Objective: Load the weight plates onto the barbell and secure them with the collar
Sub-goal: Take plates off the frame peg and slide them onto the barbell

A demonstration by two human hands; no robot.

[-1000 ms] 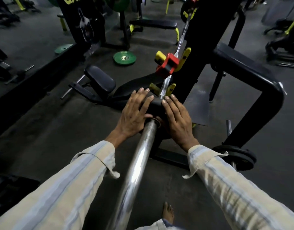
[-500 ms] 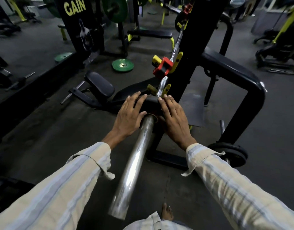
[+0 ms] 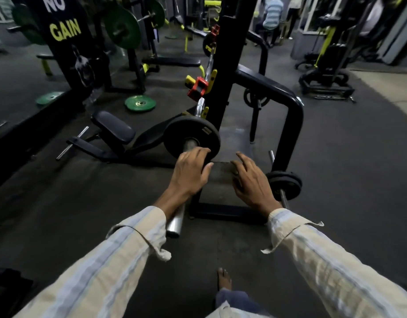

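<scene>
Barbell (image 3: 175, 222) sleeve runs from near the left cuff up toward the rack, its middle hidden under the left hand (image 3: 190, 174) and wrist, so only the bright near end and a short dark stretch at the plate's hole show. Left of it, on the floor, a green plate (image 3: 140, 103) lies flat beyond a low padded bench (image 3: 113, 127). One black weight plate (image 3: 191, 137) sits on the sleeve, pushed up close to the black rack post (image 3: 223, 72); its lower edge is covered by the left hand's fingers. That hand lies over the bar, palm down, fingers curled loosely toward the plate's face; whether it actually presses the bar or plate cannot be told. Farther up the bar, a red block with yellow tabs (image 3: 198, 88) sits at the rack hook, its shape hard to read. The right hand (image 3: 250, 182) hangs in the air beside the bar, palm down, fingers spread and bent, holding nothing. Just right of it, more black plates (image 3: 286, 182) sit on a storage peg at the rack's foot, partly blocked by the wrist. Both sleeves are pale striped cloth, cuffs unbuttoned. A bare foot (image 3: 224, 278) shows at the bottom edge.
</scene>
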